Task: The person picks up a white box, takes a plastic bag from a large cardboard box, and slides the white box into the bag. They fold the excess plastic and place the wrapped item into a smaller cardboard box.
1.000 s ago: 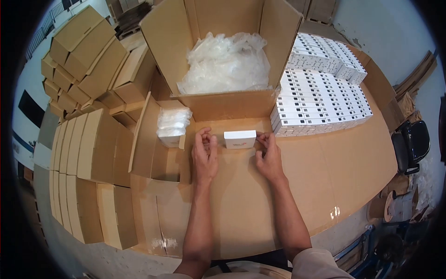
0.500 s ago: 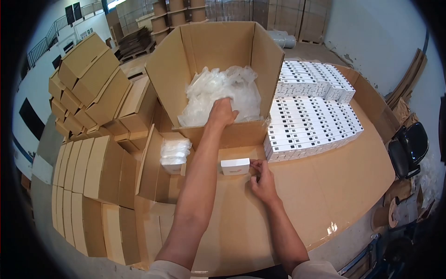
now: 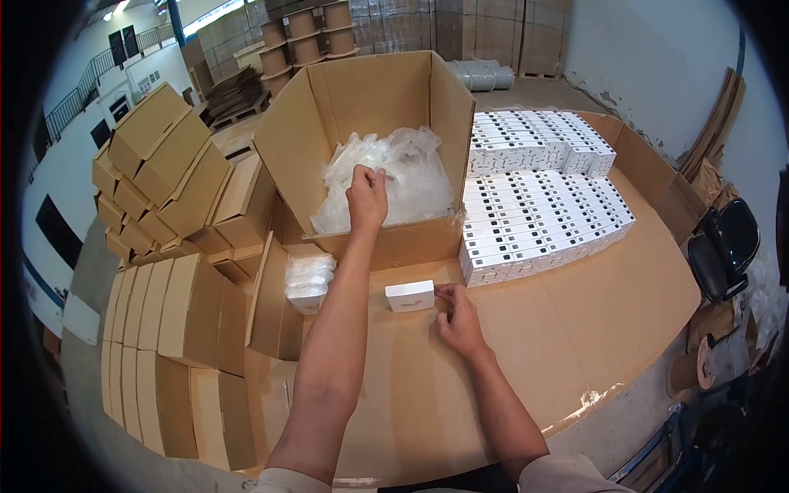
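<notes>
My left hand (image 3: 367, 199) reaches over the front wall of a large open carton (image 3: 370, 90). Its fingers are closed at the heap of clear plastic bags (image 3: 415, 177) inside, gripping a bag whose outline blends into the pile. On the cardboard-covered table, a small white box (image 3: 409, 297) with a printed front stands upright. My right hand (image 3: 460, 322) holds that box at its right end with fingertips, the other fingers curled in. Left of my left forearm, several white boxes wrapped in plastic (image 3: 310, 283) sit in an open brown carton (image 3: 273, 316).
Stacked rows of white boxes (image 3: 546, 226) stand at the right of the large carton. Many brown cartons (image 3: 177, 316) are piled at the left. A black chair (image 3: 723, 255) is beyond the table's right edge, and cable spools (image 3: 304, 37) stand at the back.
My left hand has lifted and drawn slightly left above the bags. My right hand stays at the small white box. The whole view has shifted a little.
</notes>
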### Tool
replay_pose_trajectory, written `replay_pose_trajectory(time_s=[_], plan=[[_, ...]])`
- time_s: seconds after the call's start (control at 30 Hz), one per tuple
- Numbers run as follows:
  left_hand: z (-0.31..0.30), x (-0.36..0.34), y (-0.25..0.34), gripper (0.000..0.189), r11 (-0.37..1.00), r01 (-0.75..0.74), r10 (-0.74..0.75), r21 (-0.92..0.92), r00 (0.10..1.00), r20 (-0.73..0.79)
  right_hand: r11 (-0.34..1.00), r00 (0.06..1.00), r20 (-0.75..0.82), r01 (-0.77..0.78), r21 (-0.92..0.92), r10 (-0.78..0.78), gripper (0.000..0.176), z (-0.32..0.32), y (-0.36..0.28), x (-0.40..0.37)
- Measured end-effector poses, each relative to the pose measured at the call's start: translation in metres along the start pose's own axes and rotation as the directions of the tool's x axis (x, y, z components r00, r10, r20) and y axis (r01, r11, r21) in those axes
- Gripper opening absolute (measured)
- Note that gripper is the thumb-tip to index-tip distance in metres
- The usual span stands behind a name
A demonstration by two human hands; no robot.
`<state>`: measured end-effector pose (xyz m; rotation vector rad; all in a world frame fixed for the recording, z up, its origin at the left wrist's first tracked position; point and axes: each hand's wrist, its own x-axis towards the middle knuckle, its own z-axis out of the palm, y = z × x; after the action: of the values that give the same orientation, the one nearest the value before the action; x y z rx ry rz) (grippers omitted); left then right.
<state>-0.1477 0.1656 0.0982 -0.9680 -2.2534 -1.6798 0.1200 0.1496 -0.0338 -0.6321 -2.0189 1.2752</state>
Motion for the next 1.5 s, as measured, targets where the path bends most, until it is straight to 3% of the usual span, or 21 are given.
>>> replay_pose_trajectory(time_s=[0.2,0.4,0.5,0.6,0.8,0.9,1.0,1.1,1.17,1.2,1.27,1.3,1.37,1.5], plan=[[-0.002,-0.002,0.007,0.029,0.992,0.0,-0.008,-0.126,0.998,-0.064,1.0,1.0,-0.005,-0.015,0.021,0.015,0.043,-0.001,-0.003,-0.001],[-0.003,0.0,0.002,0.037,1.0,0.025,-0.026,-0.014,0.994,-0.104,1.0,0.999,0.034,-0.007,-0.023,0.007,0.042,-0.003,-0.004,0.001],[-0.009,-0.006,0.009,0.035,0.999,-0.018,0.01,-0.046,0.986,-0.168,1.0,1.0,0.025,-0.016,-0.009,0.016,0.041,-0.003,-0.005,-0.002],[-0.009,-0.007,0.001,0.036,0.985,-0.126,0.09,-0.115,0.955,-0.281,1.0,1.0,-0.006,-0.011,0.023,0.011,0.04,-0.002,-0.001,-0.004],[-0.023,-0.032,-0.003,0.041,0.864,-0.209,-0.028,-0.458,0.889,-0.457,0.995,0.993,-0.116,0.045,0.093,-0.034,0.036,0.002,0.008,-0.007],[-0.052,-0.096,0.023,0.041,0.551,0.102,-0.311,-0.828,0.946,-0.091,0.992,0.989,-0.146,0.027,0.127,-0.008,0.032,0.002,0.008,-0.008],[-0.057,-0.156,0.012,0.039,0.402,0.157,-0.436,-0.902,0.899,-0.038,0.993,0.988,-0.156,0.003,0.118,0.015,0.029,0.001,0.004,-0.011],[-0.069,-0.218,0.013,0.036,0.443,0.305,-0.525,-0.843,0.851,0.032,0.993,0.985,-0.173,0.001,0.116,0.019,0.025,0.003,0.002,-0.022],[-0.071,-0.254,-0.01,0.035,0.561,0.366,-0.458,-0.743,0.884,0.089,0.99,0.981,-0.188,-0.012,0.141,0.038,0.018,0.003,0.0,-0.03],[-0.068,-0.264,-0.021,0.034,0.618,0.387,-0.425,-0.684,0.897,0.123,0.982,0.986,-0.154,-0.039,0.184,0.068,0.014,0.002,0.001,-0.035],[-0.059,-0.27,-0.039,0.033,0.762,0.322,-0.363,-0.563,0.931,0.041,0.958,0.989,-0.083,-0.095,0.271,0.122,0.009,0.002,0.005,-0.045],[-0.059,-0.274,-0.045,0.032,0.824,0.288,-0.327,-0.488,0.945,0.005,0.945,0.991,0.039,-0.132,0.299,0.126,0.012,-0.001,0.005,-0.05],[-0.063,-0.268,-0.036,0.032,0.805,0.293,-0.325,-0.515,0.945,0.03,0.915,0.955,0.274,-0.205,0.347,0.11,0.018,-0.013,-0.01,-0.055],[-0.057,-0.264,-0.027,0.033,0.811,0.283,-0.31,-0.512,0.95,0.034,0.986,0.881,0.473,-0.051,0.161,-0.032,0.028,-0.017,-0.054,-0.06]])
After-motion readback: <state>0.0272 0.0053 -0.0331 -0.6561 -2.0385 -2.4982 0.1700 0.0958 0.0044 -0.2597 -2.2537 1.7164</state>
